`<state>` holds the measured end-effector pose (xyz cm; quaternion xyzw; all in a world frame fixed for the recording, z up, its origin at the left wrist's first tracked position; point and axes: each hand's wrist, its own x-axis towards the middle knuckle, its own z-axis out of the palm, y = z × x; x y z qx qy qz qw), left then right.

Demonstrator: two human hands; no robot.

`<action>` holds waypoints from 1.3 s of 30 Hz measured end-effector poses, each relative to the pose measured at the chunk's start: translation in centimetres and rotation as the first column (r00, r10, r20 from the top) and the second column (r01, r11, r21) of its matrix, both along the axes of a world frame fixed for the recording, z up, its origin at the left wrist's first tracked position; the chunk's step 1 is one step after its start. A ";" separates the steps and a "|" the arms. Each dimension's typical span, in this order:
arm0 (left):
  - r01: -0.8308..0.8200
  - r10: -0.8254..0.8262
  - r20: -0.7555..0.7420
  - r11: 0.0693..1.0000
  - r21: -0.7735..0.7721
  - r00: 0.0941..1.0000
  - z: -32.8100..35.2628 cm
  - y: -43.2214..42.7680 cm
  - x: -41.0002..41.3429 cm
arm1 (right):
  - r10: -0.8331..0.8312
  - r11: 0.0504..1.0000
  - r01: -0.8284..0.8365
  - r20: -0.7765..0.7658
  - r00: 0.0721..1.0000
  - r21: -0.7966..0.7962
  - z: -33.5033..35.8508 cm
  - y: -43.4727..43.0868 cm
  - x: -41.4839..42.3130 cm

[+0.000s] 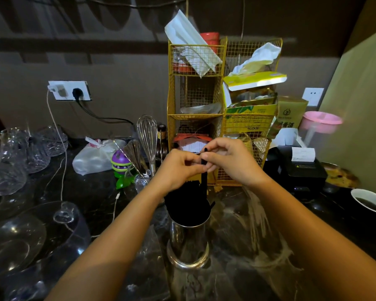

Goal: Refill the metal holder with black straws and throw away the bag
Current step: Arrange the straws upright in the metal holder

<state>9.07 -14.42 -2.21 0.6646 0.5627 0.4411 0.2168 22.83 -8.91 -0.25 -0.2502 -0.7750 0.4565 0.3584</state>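
Note:
A shiny metal holder (188, 242) stands upright on the dark counter in the centre of the head view, packed with black straws (186, 205) that stick out of its top. Above it, my left hand (178, 168) and my right hand (228, 159) meet with fingers pinched. One black straw (204, 170) runs up from the bundle between the fingertips of both hands; its top end shows above my right thumb. A clear, crumpled plastic bag (150, 253) lies on the counter just left of the holder, under my left forearm.
A yellow wire rack (221, 118) with tissues and packets stands behind the holder. Whisk and spoons (147, 135) sit left of it. Glassware (20, 166) crowds the left side. A black receipt printer (295, 168) and a white cup (369, 203) are on the right.

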 end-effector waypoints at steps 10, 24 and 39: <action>-0.064 0.051 0.062 0.969 0.239 0.997 6.0 -2.1 -0.9 | -0.038 0.997 0.019 -0.242 0.969 -0.081 3.2 -1.9 1.9; -0.023 -0.004 0.054 0.874 0.485 0.999 2.7 -5.7 -0.3 | 0.000 0.598 -0.385 -0.480 0.877 -0.703 2.9 -0.9 -0.8; 0.112 -0.115 0.020 0.988 0.104 0.993 -0.6 -3.9 -0.3 | -0.062 0.971 -0.016 -0.319 0.946 -0.237 2.5 -0.7 -1.1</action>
